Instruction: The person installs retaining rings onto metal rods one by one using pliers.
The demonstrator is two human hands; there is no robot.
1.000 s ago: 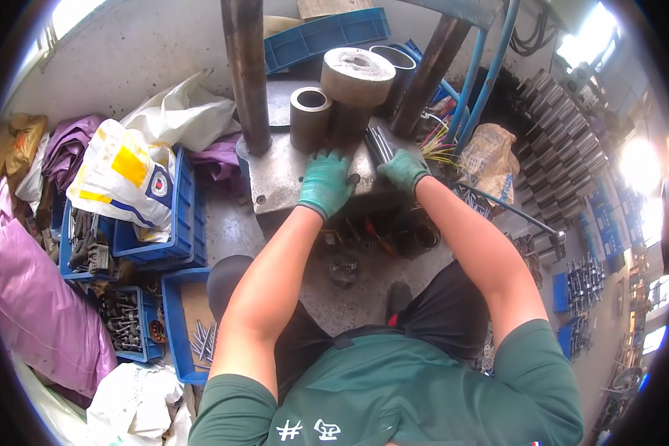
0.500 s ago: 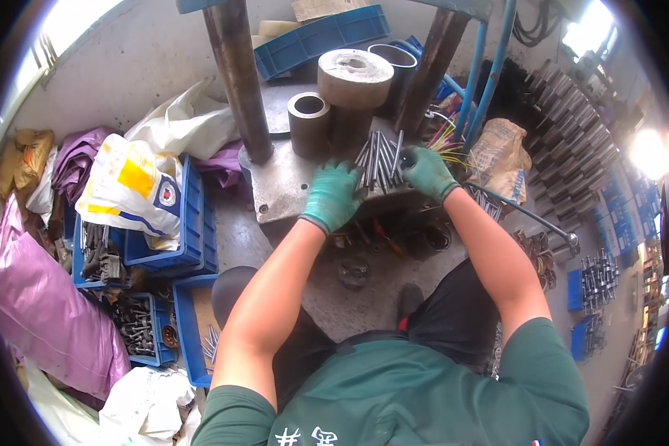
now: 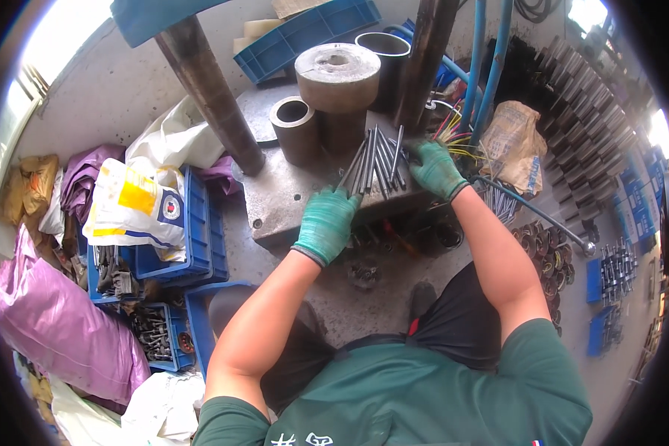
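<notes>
Dark metal in a loose bundle: slim rods [image 3: 372,161] on the thick metal plate [image 3: 275,202], near its front edge. Run roughly fore and aft along their long axes, near ends toward the person [image 3: 401,386]; fan and cross, on the left slanting away to the right, on the right partly slanting away to the left. Stand behind: a hollow cylinder [image 3: 296,140] and a broad round block [image 3: 337,85]. With the left hand [image 3: 325,223], reaches the front edge beside the rods, fingers extended, released. With the right hand [image 3: 437,171], flanks the bundle's other side, fingers slightly bent, unclenched; cannot tell about contact.
</notes>
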